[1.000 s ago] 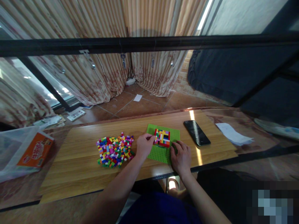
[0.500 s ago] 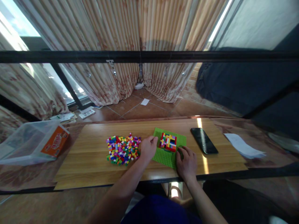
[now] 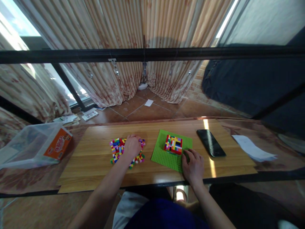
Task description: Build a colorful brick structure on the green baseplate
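Observation:
My left hand [image 3: 132, 147] is over a loose heap of small multicoloured building bricks [image 3: 116, 149], palm down with its fingers drawn together. Its fingertips are among the bricks, and what they pinch is hidden. To the right lies a green studded baseplate [image 3: 159, 154], turned slightly on the table. A low, roughly square brick build [image 3: 173, 144] stands on it, red along its edges, with a mixed-colour top and a dark opening. My right hand [image 3: 192, 163] grips the baseplate's right front edge with curled fingers, close beside the build.
A black phone [image 3: 211, 143] lies right of the baseplate on the wooden board [image 3: 92, 171]. Beyond it is a white paper sheet [image 3: 254, 148]. A clear plastic box [image 3: 30, 143] with an orange label stands at the left. A dark rail [image 3: 152, 54] crosses behind the table.
My left hand has moved left from beside the brick build to the brick heap. My right hand stays at the baseplate's edge. The view has shifted slightly.

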Motion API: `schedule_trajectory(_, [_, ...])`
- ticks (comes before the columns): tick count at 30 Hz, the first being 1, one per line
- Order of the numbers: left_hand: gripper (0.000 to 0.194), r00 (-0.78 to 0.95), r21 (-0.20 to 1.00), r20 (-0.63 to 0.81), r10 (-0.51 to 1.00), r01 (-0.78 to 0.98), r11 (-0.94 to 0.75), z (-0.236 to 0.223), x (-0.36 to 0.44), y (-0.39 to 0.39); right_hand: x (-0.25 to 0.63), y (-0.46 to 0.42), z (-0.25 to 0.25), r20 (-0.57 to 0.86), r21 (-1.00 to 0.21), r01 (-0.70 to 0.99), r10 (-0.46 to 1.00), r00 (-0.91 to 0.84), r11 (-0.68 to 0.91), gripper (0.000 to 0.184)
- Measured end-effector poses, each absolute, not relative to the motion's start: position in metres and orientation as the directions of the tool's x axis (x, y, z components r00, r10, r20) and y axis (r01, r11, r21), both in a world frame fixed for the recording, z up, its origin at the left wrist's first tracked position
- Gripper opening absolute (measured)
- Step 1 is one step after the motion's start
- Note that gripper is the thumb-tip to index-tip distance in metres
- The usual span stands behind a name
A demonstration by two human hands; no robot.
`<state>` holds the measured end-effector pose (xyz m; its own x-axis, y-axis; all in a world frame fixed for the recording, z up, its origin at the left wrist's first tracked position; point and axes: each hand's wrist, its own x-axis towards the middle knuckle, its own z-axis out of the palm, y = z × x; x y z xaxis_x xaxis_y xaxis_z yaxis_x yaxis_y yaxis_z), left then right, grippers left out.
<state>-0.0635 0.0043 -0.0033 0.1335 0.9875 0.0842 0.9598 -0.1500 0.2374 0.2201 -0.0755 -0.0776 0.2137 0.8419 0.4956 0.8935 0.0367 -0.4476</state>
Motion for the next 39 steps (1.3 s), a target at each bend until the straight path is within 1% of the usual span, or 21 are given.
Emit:
schedule_trajectory(5, [0.023,0.131,0.249,0.104,0.986,0.956,-0.153,-0.007,-0.065,0.006,0.219,-0.076,-0.077,0.479,-0.451,0.892,0.85,0.221,0.022,0.031])
schedule_trajectory(9, [0.017,0.101,0.29,0.139,0.985,0.947,-0.139,-0.007,-0.068,0.006,0.218,-0.076,-0.075,0.476,-0.451,0.893,0.848,0.234,0.007,0.031])
schedule_trajectory(12, [0.013,0.062,0.344,0.15,0.987,0.932,-0.111,-0.005,-0.067,0.003,0.217,-0.076,-0.075,0.476,-0.461,0.887,0.847,0.239,0.009,0.03])
schedule_trajectory(15, [0.011,0.064,0.467,0.155,0.986,0.875,-0.131,-0.001,-0.057,-0.002,0.217,-0.076,-0.074,0.475,-0.469,0.883,0.846,0.244,0.009,0.03])
schedule_trajectory(19, [0.012,0.168,0.685,0.134,0.977,0.696,-0.214,0.001,-0.029,-0.014,0.216,-0.076,-0.074,0.473,-0.475,0.88,0.845,0.251,0.005,0.029])
schedule_trajectory(22, [0.011,0.156,0.769,0.102,0.983,0.614,-0.177,-0.004,-0.005,-0.022,0.216,-0.076,-0.073,0.466,-0.47,0.883,0.847,0.255,-0.007,0.03])
schedule_trajectory(26, [0.011,0.127,0.793,0.119,0.985,0.585,-0.171,-0.014,0.016,-0.027,0.215,-0.076,-0.072,0.45,-0.465,0.885,0.856,0.253,-0.017,0.03])
schedule_trajectory(32, [0.009,0.079,0.799,0.171,0.982,0.572,-0.185,-0.02,0.028,-0.032,0.214,-0.077,-0.069,0.45,-0.468,0.884,0.854,0.26,-0.023,0.03])
schedule_trajectory(36, [0.009,0.086,0.809,0.184,0.979,0.552,-0.201,-0.021,0.029,-0.034,0.213,-0.077,-0.068,0.45,-0.478,0.878,0.853,0.262,-0.018,0.029])
schedule_trajectory(39, [0.012,0.109,0.822,0.193,0.975,0.525,-0.222,-0.023,0.029,-0.035,0.213,-0.078,-0.068,0.453,-0.481,0.876,0.852,0.262,-0.013,0.029])
